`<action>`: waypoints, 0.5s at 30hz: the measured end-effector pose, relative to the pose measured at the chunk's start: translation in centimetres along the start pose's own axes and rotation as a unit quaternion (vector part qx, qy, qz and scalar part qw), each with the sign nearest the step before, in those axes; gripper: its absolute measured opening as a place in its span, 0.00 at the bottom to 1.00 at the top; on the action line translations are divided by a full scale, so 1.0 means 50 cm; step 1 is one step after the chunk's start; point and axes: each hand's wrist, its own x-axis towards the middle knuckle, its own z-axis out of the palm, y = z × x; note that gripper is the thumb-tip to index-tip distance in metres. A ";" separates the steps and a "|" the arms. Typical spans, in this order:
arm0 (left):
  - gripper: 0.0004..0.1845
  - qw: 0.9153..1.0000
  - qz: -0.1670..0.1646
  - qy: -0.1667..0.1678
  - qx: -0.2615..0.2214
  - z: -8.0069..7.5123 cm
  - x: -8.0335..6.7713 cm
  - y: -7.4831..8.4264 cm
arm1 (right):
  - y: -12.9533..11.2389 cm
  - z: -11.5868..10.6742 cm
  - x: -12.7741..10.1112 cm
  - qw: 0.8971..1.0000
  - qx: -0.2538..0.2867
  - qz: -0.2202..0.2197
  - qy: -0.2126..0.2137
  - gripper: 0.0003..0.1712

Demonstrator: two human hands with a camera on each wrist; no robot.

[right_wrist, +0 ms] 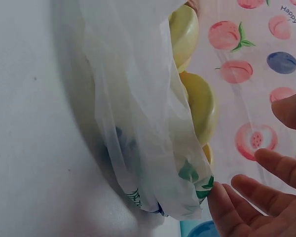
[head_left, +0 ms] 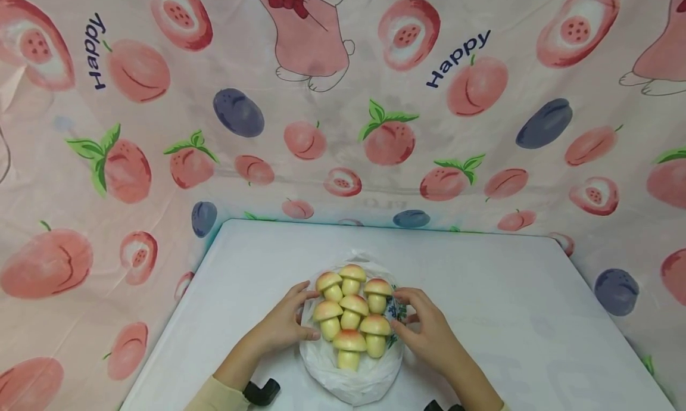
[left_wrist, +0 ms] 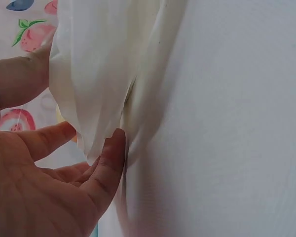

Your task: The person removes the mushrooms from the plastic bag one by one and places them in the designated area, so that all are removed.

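— Item one, the container?

— A plate (head_left: 397,308), low centre of the head view, on the white table (head_left: 509,315). It is wrapped in a thin white plastic bag (head_left: 354,381), so only a strip of its blue-and-green patterned rim shows at the right edge. The bag's loose film spreads past the plate toward the bottom of the frame.

— Contents?

— Seven mushroom-shaped buns (head_left: 351,315), yellow stems with pink-tinged caps, packed touching one another: three at the top, three in the middle, one at the bottom.

— Your hands?

— My left hand (head_left: 284,321) is at the left edge of the plate, fingers curved against the bag; in the left wrist view my thumb (left_wrist: 108,163) presses on a fold of the film (a light touch, not a pinch). My right hand (head_left: 426,330) is at the right edge, fingertips (right_wrist: 222,207) relaxed and meeting the printed rim through the bag, holding nothing.

— Surroundings?

— A peach-and-plum printed cloth (head_left: 134,161) hangs behind and beside the table, filling the upper frame.
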 end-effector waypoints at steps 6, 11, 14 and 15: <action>0.48 1.000 0.000 -0.006 0.004 0.002 -0.001 0.002 | -0.006 0.004 -0.002 0.999 0.036 0.029 -0.013 0.26; 0.48 1.000 0.003 -0.006 0.009 0.004 -0.002 0.004 | -0.015 0.004 -0.002 0.997 0.038 0.055 -0.024 0.26; 0.48 1.000 0.002 0.000 0.015 0.007 -0.002 0.002 | -0.018 0.005 -0.003 0.996 0.036 0.070 -0.029 0.27; 0.49 1.000 0.002 0.002 0.016 0.008 -0.002 0.002 | -0.019 0.006 -0.003 0.996 0.036 0.076 -0.032 0.27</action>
